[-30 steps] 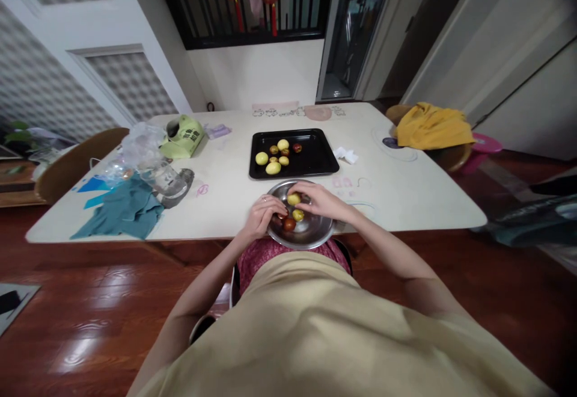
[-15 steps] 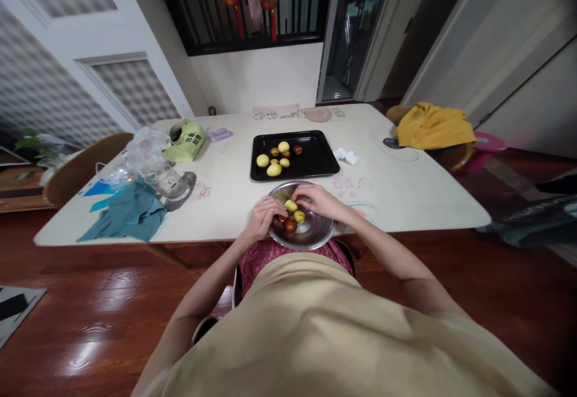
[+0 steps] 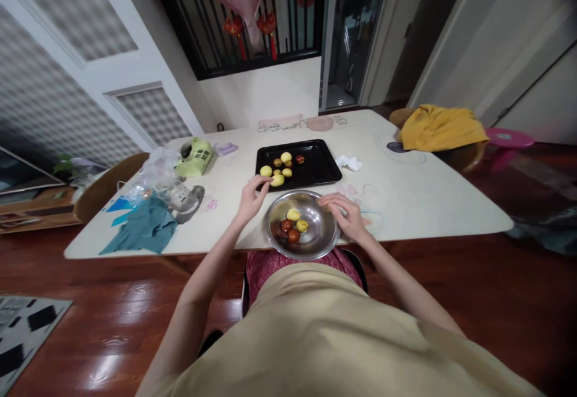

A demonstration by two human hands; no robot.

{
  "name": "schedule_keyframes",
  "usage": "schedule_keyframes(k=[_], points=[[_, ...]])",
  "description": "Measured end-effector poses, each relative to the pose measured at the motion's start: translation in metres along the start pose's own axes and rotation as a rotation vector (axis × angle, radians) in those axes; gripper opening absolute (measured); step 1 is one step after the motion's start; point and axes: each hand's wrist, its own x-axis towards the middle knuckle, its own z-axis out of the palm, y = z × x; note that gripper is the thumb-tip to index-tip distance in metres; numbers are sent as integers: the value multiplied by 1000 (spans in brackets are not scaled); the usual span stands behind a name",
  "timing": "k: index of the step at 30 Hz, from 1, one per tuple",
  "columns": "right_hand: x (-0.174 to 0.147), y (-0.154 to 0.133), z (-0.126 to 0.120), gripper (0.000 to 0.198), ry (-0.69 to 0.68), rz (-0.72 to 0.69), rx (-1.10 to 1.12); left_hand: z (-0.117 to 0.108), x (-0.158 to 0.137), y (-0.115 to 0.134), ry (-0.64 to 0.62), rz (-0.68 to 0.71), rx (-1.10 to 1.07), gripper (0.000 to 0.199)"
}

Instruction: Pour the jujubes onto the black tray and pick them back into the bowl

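A shiny metal bowl (image 3: 322,228) stands at the table's front edge, with two yellow fruits (image 3: 293,215) and two reddish-brown ones (image 3: 293,236) inside. They look like fresh jujubes. Behind the bowl lies a black baking tray (image 3: 320,165), carrying several yellow, brownish and red fruits on its left half. My left hand (image 3: 253,197) reaches over the tray's front left edge, thumb and forefinger closed at the near yellow jujube (image 3: 277,180). At the bowl's right rim, my right hand (image 3: 346,212) has its bent fingers over the edge.
Crumpled white tissue (image 3: 348,162) lies right of the tray. On the left of the table are a teal cloth (image 3: 143,227), a clear container (image 3: 181,198), plastic bags (image 3: 160,165) and a light green bag (image 3: 196,155). A yellow garment (image 3: 442,127) covers a chair at right.
My left hand has left the bowl and moved forward to the tray. My right hand has come out of the bowl to its right rim. The view has shifted slightly.
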Motion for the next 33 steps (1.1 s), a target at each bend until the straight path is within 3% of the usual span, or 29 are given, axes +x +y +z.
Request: schedule_keyframes(k=[4,6,9,13,18,22,26,29,33], points=[[-3,10,5,38,31,-16,51,2,68,-41,-187,-81,260,25],[-4,12,7,40,30,-14,52,12,98,-60,-334,-180,402,29],[-5,11,8,41,35,-24,48,30,132,-81,-435,-224,454,24],[-7,10,8,41,34,-47,48,48,152,-96,-519,-281,503,21],[-7,9,8,47,8,-36,33,55,153,-100,-529,-364,568,25],[-7,9,8,50,16,-36,28,50,151,-91,-469,-362,559,22],[-7,10,9,51,31,-34,29,33,140,-67,-361,-295,505,25],[-7,10,9,52,34,-37,29,17,115,-35,-312,-135,289,28],[-7,8,9,56,39,-7,20,6,66,19,-377,5,35,35]])
